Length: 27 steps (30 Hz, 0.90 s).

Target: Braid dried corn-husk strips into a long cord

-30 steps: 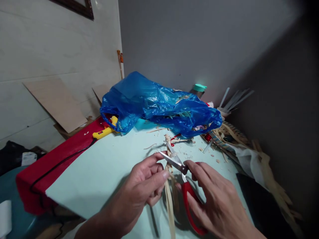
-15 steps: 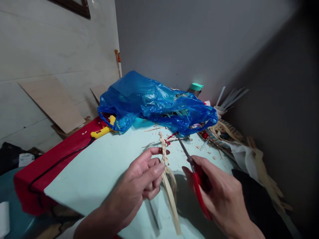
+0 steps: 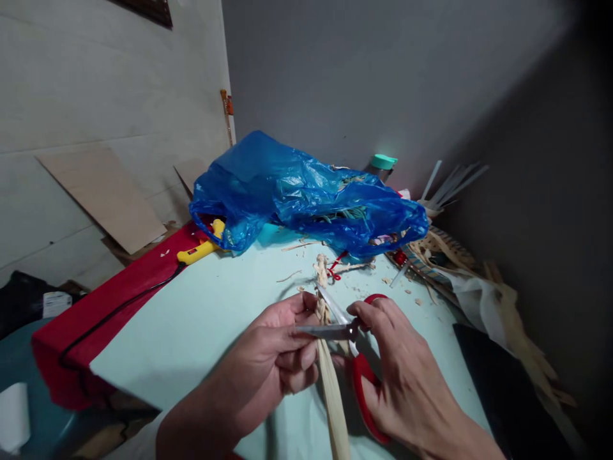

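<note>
Right hand [image 3: 407, 377] scissors [image 3: 342, 332] open, apparently astride braid [image 3: 322, 281]

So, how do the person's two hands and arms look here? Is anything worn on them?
Both the left hand and the right hand are bare: no gloves, rings or watch show. The forearms are uncovered too; no sleeve reaches the wrists.

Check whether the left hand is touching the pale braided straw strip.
Touching. The head view shows the left hand pinching the pale braided straw strip between thumb and fingers, no gap, beside the open red-handled scissors.
</note>
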Tool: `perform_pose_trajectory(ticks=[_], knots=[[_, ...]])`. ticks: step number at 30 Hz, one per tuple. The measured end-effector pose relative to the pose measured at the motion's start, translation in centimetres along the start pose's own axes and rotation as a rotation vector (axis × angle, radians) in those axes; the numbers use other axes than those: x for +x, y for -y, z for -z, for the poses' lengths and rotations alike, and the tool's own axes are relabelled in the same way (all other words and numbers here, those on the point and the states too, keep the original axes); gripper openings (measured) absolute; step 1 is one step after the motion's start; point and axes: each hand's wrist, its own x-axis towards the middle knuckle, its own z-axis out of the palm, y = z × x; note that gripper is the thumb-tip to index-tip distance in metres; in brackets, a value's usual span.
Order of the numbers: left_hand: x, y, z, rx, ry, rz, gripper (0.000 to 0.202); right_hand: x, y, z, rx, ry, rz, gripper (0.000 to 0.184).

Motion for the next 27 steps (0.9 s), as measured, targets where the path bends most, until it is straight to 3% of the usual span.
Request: perform_pose_trajectory(ticks=[10,14,27], knots=[[-0.41,0.09,-0.39,0.070,0.009,0.059,0.014,-0.30,-0.31,-0.03,-0.015,-0.035,0.008,0.046],[-0.54,0.19,-0.49,0.108,-0.022,0.011,0.017,-0.31,-0.21,0.02,-0.012,-0.045,0.024,0.039],[-0.19,0.49,0.18,0.146,-0.030,0.060,0.015,-0.55,0.03,-0.45,0.104,-0.029,-0.006,0.022]])
